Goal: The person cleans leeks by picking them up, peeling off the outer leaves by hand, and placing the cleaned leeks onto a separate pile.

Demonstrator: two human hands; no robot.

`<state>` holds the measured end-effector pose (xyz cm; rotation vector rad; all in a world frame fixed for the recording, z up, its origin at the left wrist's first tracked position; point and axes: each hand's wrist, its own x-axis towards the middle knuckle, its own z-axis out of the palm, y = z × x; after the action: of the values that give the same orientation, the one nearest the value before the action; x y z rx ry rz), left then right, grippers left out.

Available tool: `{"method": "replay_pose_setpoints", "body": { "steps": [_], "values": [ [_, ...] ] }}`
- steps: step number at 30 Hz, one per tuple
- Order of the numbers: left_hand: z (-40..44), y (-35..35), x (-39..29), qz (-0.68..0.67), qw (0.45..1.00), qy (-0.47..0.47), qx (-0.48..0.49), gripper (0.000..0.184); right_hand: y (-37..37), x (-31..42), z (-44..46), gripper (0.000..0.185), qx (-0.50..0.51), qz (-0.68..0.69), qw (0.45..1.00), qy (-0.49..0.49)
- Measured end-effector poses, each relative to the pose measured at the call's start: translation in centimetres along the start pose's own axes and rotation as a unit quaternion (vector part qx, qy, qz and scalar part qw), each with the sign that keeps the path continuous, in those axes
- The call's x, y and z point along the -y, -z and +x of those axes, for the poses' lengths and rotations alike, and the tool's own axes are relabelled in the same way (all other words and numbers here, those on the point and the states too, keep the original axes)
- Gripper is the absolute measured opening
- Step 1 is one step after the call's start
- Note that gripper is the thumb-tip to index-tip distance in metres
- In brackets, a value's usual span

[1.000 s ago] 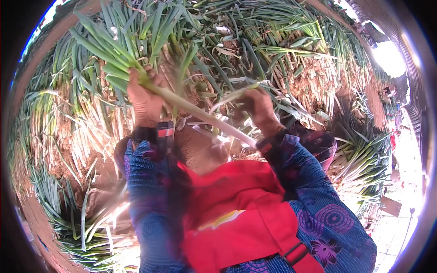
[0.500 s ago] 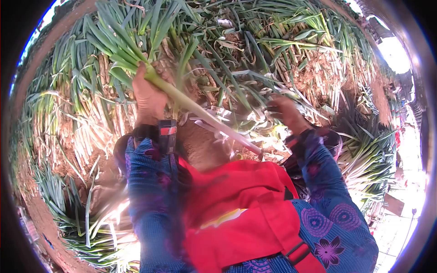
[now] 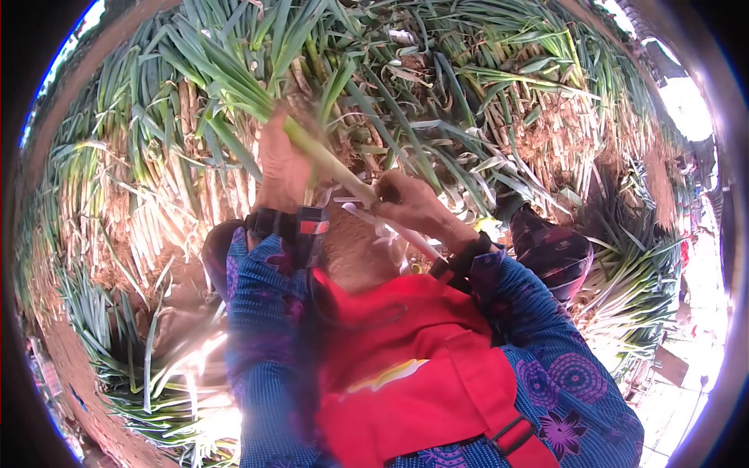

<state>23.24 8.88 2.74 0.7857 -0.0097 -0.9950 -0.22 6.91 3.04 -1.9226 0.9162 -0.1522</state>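
Note:
A long green onion (image 3: 331,162) slants across the middle of the view, its green leaves at the upper left and its pale root end toward my lap. My left hand (image 3: 285,164) is closed around it just below the leaves. My right hand (image 3: 420,204) pinches the white stalk about halfway down, fingertips curled against it. Thin pale strips (image 3: 353,209) hang beside the stalk near my right hand. The part of the stalk under my right hand is hidden.
Dense rows of green onions (image 3: 144,210) stand and lean ahead and to the left. Smaller bundles lie at the lower left (image 3: 168,390) and at the right (image 3: 632,273). Loose leaves (image 3: 468,148) lie ahead. A red apron (image 3: 406,335) covers my lap.
My right hand has come in from the right and closed on the stalk. My left hand and the green onion have shifted slightly right and down.

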Motion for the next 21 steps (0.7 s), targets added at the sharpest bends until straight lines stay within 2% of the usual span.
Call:
{"method": "replay_pose_setpoints", "body": {
  "steps": [7, 10, 13, 16, 19, 20, 21],
  "values": [
    [-0.9, -0.6, -0.3, -0.003, 1.000, 0.011, -0.029, 0.031, -1.3, -1.7, 1.0, 0.024, 0.017, 0.065, 0.998, 0.020],
    [-1.5, -1.3, -0.7, -0.021, 0.998, -0.001, -0.060, 0.030, -2.1, -0.5, -0.4, 0.018, -0.065, -0.056, 0.986, 0.142],
    [-1.4, -1.1, -0.9, -0.043, 0.997, 0.000, -0.057, 0.028, -2.7, -0.6, -0.7, 0.016, -0.110, -0.177, 0.932, 0.297],
    [-0.9, -0.5, -1.8, 0.008, 0.998, -0.030, -0.057, 0.026, -2.0, -0.1, -1.5, 0.012, -0.120, -0.183, 0.920, 0.325],
    [-0.1, 0.1, -2.8, 0.028, 0.998, -0.036, -0.047, 0.028, -0.2, -0.6, -2.0, 0.010, -0.157, -0.003, 0.957, 0.245],
    [0.2, 0.5, -2.8, -0.007, 0.997, -0.066, -0.051, 0.028, 0.8, -0.8, -2.4, 0.012, -0.154, 0.045, 0.970, 0.180],
    [0.7, 1.2, -3.1, -0.011, 0.997, -0.066, -0.038, 0.028, 1.8, -0.8, -2.8, 0.013, -0.175, 0.028, 0.968, 0.178]
  ]
}}
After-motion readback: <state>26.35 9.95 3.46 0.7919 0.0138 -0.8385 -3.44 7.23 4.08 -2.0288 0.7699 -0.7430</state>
